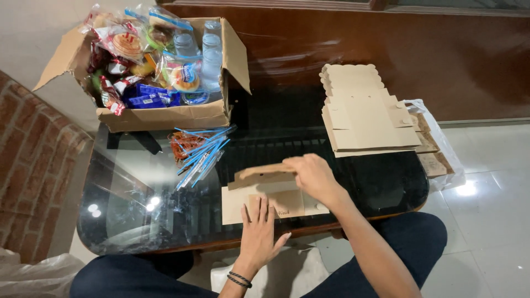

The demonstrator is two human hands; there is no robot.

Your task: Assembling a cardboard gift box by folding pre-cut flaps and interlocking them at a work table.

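Observation:
A flat brown cardboard box blank (234, 205) lies on the dark glass table (138, 193) near its front edge. My left hand (258, 230) presses flat on the blank's near part, fingers spread. My right hand (313, 175) grips a raised flap (259, 174) of the same blank, lifted above the sheet. A stack of unfolded box blanks (367, 110) lies at the table's far right.
An open cardboard carton (165, 117) with wrapped snacks and water bottles (210, 55) stands at the back left. Several blue-wrapped straws and sachets (200, 152) lie in front of it. A white plastic bag (441, 160) with more brown cardboard hangs off the right edge. Brick wall at left.

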